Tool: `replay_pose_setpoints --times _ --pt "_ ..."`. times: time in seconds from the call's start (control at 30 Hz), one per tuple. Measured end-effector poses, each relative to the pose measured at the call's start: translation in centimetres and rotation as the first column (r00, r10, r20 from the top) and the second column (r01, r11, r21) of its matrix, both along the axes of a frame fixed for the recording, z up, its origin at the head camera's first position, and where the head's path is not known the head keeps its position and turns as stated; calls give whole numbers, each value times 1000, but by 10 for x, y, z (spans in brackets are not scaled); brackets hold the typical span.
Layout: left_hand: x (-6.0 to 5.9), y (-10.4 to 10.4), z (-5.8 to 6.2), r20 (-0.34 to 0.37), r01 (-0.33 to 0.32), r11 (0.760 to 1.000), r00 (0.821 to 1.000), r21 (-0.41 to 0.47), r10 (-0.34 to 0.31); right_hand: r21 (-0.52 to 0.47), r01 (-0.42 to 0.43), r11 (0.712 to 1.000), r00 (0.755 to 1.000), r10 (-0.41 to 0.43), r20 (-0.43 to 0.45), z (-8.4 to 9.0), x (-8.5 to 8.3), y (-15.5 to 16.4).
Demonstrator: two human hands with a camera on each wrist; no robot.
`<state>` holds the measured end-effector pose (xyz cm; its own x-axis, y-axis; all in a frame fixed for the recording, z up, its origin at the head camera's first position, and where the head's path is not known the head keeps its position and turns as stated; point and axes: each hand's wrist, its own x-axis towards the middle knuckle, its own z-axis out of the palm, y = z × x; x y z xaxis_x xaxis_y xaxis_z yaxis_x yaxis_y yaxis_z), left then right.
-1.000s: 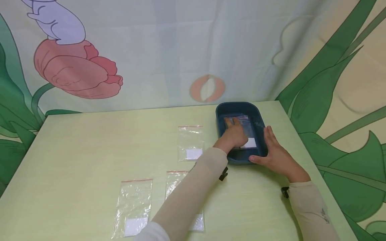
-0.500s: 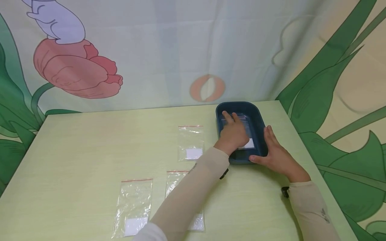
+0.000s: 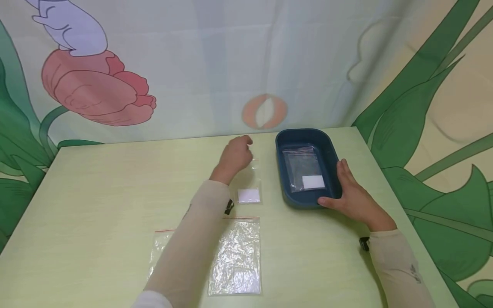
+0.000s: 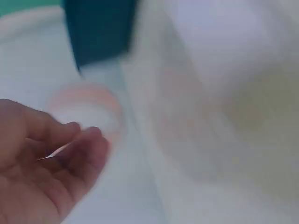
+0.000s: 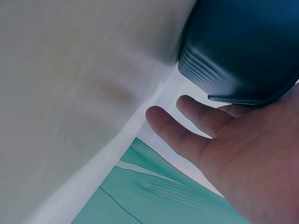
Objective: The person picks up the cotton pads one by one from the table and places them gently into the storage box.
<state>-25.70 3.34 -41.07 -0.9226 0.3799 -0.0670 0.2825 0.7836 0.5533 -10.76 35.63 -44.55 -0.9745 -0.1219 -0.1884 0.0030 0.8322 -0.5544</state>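
A dark blue plastic tray stands at the far right of the table. Inside it lies a clear zip bag with a white label. My right hand rests against the tray's near right corner, thumb at the front and straight fingers along the side. Over a small zip bag left of the tray is my left hand, covering part of that bag. In the left wrist view its fingers are loosely bent, with the thumb close to them and nothing visible between.
Nearer the front lie a larger crinkled zip bag and another zip bag, mostly hidden by my left sleeve. A printed cloth hangs right behind the table's back edge.
My left hand has left the bag in the tray and moved left over the small zip bag. The large crinkled bag is now uncovered. My right hand stays at the tray.
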Motion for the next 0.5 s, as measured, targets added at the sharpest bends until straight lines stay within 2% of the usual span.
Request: replay_pose_setpoints --times 0.1,0.2,0.3,0.5 --pt "-5 -34 -12 81 -2 990 997 -142 14 7 1 1000 1000 -1 6 0 -1 -1" --pt "-5 -51 -19 146 38 970 989 -238 -3 10 3 1000 1000 -3 3 0 -1 0" --pt "-3 -55 -21 180 62 966 983 -251 -16 5 -2 1000 1000 2 -3 0 -2 0" --pt "-5 -55 -19 200 100 969 978 -227 -54 0 2 1000 1000 -2 -2 0 -2 -1"
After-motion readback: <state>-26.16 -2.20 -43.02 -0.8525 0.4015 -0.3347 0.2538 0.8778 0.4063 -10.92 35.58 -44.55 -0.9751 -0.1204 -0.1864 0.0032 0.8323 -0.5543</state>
